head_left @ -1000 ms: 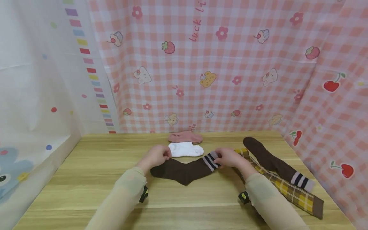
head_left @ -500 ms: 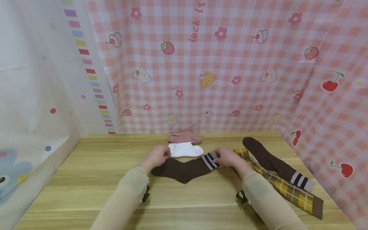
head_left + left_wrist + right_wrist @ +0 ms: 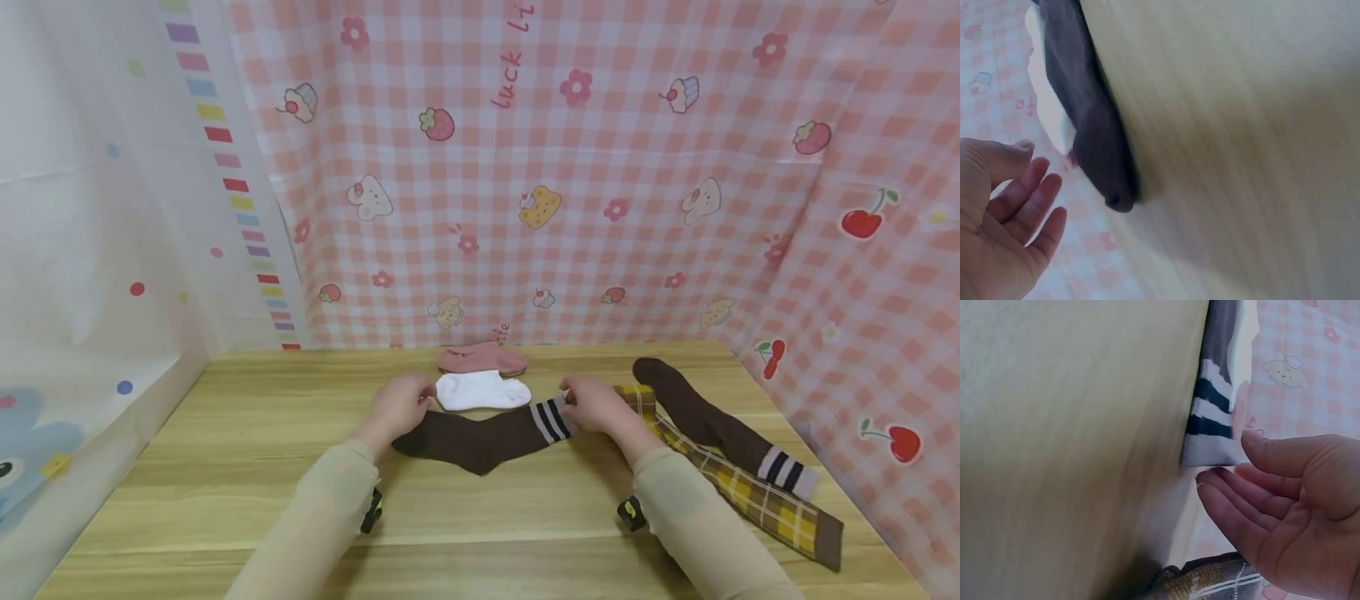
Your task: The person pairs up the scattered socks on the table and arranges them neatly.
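Observation:
A dark brown sock (image 3: pixel 480 440) with a striped cuff lies bent on the table in the head view, toe to the left. Beside the toe is my left hand (image 3: pixel 399 408); the left wrist view shows its fingers loosely bent and apart from the sock (image 3: pixel 1100 144). At the cuff is my right hand (image 3: pixel 596 406). In the right wrist view its thumb and fingers stand apart, close to the corner of the striped cuff (image 3: pixel 1210 450); whether they touch it I cannot tell. A white ankle sock (image 3: pixel 480 391) lies just behind the brown one.
A pink sock (image 3: pixel 480 358) lies behind the white one. On the right, a second brown striped sock (image 3: pixel 701 412) lies alongside a yellow plaid sock (image 3: pixel 757 492), partly hidden by my right arm. Patterned curtains (image 3: pixel 480 167) border the wooden table (image 3: pixel 480 554).
My left hand has shifted slightly left and up, off the brown sock's toe. The right hand has eased up a little at the cuff. The sock's bend has flattened slightly.

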`<state>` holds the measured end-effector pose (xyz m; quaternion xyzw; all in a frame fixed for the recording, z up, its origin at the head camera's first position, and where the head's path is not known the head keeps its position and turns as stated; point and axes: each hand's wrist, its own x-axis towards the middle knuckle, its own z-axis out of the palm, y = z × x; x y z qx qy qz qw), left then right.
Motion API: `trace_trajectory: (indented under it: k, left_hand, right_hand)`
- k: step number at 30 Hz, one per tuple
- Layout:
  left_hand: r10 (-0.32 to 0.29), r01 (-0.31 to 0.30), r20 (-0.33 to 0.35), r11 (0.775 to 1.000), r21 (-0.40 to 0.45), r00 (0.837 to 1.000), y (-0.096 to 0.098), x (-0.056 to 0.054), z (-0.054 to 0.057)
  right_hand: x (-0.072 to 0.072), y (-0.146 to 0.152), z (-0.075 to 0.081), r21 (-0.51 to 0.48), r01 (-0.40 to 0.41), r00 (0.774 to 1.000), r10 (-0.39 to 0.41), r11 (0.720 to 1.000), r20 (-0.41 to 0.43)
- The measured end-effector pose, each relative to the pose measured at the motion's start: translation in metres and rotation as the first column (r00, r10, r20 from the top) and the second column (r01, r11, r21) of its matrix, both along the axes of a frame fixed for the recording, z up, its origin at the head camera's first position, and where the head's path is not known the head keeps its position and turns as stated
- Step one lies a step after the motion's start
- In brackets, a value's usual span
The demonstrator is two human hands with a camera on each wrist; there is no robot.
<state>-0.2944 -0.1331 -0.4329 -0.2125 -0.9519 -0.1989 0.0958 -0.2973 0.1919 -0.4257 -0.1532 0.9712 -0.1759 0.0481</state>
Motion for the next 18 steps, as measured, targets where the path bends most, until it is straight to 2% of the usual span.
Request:
trace_trajectory:
  k: [2, 6, 9, 14, 18]
  left_hand:
    - [0.000, 0.000, -0.010, 1.000, 0.005, 1.000, -0.002, 0.004, 0.002]
    - [-0.049, 0.049, -0.050, 0.999, 0.005, 0.998, -0.003, 0.016, 0.008]
    - [-0.099, 0.098, -0.077, 0.995, -0.025, 0.992, -0.001, 0.027, 0.011]
    - [-0.172, 0.166, -0.051, 0.981, -0.098, 0.984, 0.003, 0.046, 0.013]
    - [-0.216, 0.215, 0.012, 0.964, -0.157, 0.976, 0.003, 0.057, 0.011]
  right_hand:
    - [0.002, 0.000, 0.003, -0.023, -0.003, 1.000, 0.003, 1.000, -0.013]
    - [0.007, 0.000, 0.009, -0.066, -0.040, 0.998, 0.038, 0.997, -0.041]
    - [0.013, -0.001, 0.012, -0.067, -0.114, 0.992, 0.109, 0.991, -0.069]
    - [0.021, -0.005, 0.013, -0.055, -0.221, 0.974, 0.217, 0.974, -0.072]
    - [0.027, -0.009, 0.009, -0.035, -0.280, 0.959, 0.278, 0.959, -0.060]
